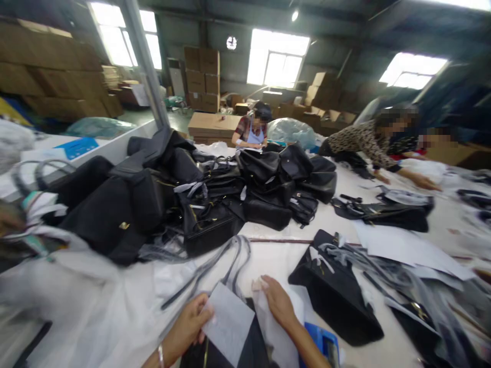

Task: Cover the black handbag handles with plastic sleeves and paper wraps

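My left hand (191, 323) is closed on the left edge of a grey fabric dust bag (230, 321) with long grey drawstrings (230, 255). The dust bag lies over a black handbag (251, 352) at the near table edge. My right hand (276, 300) pinches a sheet of white wrapping paper (274, 327) beside the dust bag. Another black handbag (335, 296) lies flat just right of my right hand.
A large heap of black handbags (184, 194) fills the middle of the white table (276, 255). White sheets (402, 245) and more bags lie to the right. Two other people work at the far side. A blue object (324, 342) sits under my right forearm. Cardboard boxes (201, 79) stand behind.
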The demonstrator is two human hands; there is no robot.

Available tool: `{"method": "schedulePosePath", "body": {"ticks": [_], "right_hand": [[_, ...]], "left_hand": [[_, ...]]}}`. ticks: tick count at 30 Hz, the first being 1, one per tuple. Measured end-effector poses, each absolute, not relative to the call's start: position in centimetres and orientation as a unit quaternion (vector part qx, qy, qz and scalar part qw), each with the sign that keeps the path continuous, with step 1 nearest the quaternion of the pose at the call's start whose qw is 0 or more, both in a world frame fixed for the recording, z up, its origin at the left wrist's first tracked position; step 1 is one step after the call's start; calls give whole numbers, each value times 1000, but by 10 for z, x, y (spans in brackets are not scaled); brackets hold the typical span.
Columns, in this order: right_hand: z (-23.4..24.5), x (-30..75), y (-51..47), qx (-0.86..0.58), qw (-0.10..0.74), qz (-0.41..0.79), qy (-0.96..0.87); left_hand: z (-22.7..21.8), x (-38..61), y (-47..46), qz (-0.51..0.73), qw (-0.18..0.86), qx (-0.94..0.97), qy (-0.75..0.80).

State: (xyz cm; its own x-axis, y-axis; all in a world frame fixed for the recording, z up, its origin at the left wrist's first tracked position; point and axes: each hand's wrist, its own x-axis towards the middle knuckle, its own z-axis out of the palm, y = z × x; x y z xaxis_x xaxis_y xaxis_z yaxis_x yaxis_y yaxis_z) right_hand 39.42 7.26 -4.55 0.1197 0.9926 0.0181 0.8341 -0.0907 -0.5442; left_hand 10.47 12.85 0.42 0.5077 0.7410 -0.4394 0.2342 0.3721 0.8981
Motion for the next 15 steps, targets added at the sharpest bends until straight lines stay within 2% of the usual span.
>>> {"method": "schedulePosePath", "body": {"ticks": [2,4,7,9,12,15], "right_hand": [[-18,380,81,-712,263,214,-615],[6,354,84,-650,287,318,-628],[28,315,78,-532,280,495,-627],[25,303,71,-517,269,545,-603],[2,311,60,-620,282,459,-570],[-26,323,47,-676,308,377,-554]], "left_hand": [[16,91,126,182,688,534,456],[24,88,126,185,685,542,451],[29,93,126,209,665,557,452],[27,93,123,229,624,563,491],[17,81,104,228,527,580,579],[1,65,75,91,408,669,614]]}}
